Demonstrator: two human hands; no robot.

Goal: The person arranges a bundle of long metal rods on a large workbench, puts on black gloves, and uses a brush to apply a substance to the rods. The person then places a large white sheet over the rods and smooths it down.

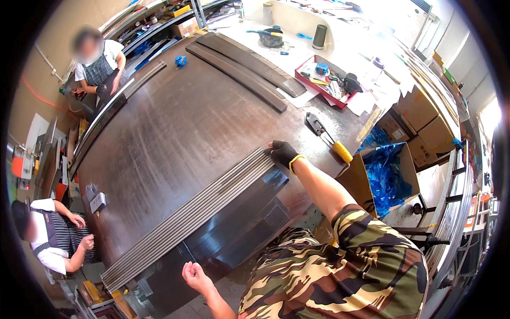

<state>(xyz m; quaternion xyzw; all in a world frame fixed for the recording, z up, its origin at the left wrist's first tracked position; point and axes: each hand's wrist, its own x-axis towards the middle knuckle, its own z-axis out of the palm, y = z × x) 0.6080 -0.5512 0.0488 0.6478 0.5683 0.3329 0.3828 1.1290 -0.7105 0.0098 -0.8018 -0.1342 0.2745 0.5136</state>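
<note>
A row of long, thin grey metal rods (186,219) lies side by side along the near part of a dark brown table. My right hand (282,153), in a black fingerless glove with a yellow cuff, is closed at the rods' right end, fingertips on the outermost ones. Bare and curled, my left hand (195,276) hovers over the table's near edge, below the middle of the row. A thin dark line meets its fingertips; whether that is a held tool or a mark on the sheet I cannot tell. Beneath the rods a glossy dark sheet (234,239) covers the near edge.
Crimping pliers with a yellow handle (342,152) lie right of my glove. Dark flat bars (239,74) and a red tool tray (340,98) lie farther back. A carton with blue plastic (388,178) stands at right. Two people (101,64) work along the left side.
</note>
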